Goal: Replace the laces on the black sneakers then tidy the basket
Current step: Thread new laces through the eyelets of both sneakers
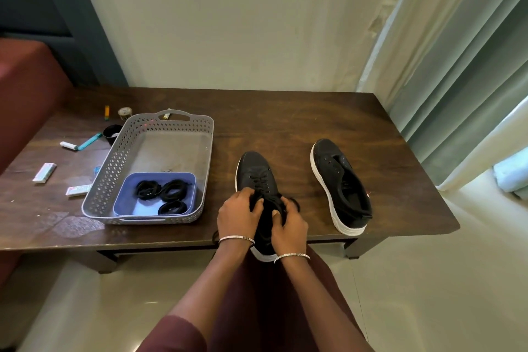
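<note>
Laced black low-top sneaker with white sole [255, 173] at table's near edge, heel overhanging | my left hand [238, 213] and right hand [288, 223] both pinching its black lace ends [285, 204] | risk: a hard tug could drag it off; unlaced second black sneaker [340, 183] waits.

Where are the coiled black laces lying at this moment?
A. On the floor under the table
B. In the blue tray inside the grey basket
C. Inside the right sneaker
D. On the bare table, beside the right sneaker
B: three coils of laces lie in the blue tray, which sits in the near end of the grey basket.
</note>
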{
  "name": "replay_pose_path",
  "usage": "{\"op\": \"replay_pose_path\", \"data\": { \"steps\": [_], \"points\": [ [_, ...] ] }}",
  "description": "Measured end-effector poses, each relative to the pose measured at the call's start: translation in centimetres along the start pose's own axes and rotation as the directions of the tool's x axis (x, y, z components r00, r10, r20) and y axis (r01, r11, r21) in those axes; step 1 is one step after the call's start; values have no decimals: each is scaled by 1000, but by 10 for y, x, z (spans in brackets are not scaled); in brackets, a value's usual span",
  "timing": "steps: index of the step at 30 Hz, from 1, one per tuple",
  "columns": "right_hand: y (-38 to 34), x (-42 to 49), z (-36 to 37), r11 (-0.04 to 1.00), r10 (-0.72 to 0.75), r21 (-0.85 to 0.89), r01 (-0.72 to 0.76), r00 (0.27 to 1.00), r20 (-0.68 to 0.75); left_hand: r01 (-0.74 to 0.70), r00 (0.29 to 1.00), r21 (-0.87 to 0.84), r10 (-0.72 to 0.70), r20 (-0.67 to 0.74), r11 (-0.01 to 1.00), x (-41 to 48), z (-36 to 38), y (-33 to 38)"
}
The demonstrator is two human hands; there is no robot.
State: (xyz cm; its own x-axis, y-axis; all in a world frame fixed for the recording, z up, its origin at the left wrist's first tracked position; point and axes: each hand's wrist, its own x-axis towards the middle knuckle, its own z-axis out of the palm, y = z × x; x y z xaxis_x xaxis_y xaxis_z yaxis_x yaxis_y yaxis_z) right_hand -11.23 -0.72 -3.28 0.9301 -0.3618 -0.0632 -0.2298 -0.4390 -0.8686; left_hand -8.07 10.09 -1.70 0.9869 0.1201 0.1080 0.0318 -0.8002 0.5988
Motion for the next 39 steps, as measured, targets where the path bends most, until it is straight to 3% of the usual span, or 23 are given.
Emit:
{"op": "replay_pose_path", "data": {
  "steps": [12,17,19,23,26,29,31,35,39],
  "points": [
    [-29,35,34,998,59,-29,-60,998,-22,81,995,-54,-84,-49,995,52,-2,-8],
    [-29,38,29,996,36,-77,-36,999,0,98,995,-225,-98,13,969,46,-11,-16],
    [-33,35,27,993,-39,-110,36,999,-29,94,995,-254,-100,-13,963,38,-22,-25],
    [-51,16,31,902,-326,-345,259,933,-150,145,974,-141,-167,-153,979,24,-58,-61],
    [-69,0,47,806,-490,-434,402,865,-110,259,952,59,-245,-182,964,26,-84,-89],
    [-79,-12,70,782,-491,-422,458,870,35,419,908,332,-398,-131,845,37,-101,-107],
    [-81,-19,84,778,-454,-424,464,881,132,445,887,438,-453,-94,781,44,-107,-116],
    [-82,-24,94,803,-350,-412,431,900,260,448,860,531,-508,-37,719,56,-111,-124],
    [-75,-22,95,830,-305,-390,398,911,279,482,809,523,-587,43,703,63,-108,-132]
  ]
}}
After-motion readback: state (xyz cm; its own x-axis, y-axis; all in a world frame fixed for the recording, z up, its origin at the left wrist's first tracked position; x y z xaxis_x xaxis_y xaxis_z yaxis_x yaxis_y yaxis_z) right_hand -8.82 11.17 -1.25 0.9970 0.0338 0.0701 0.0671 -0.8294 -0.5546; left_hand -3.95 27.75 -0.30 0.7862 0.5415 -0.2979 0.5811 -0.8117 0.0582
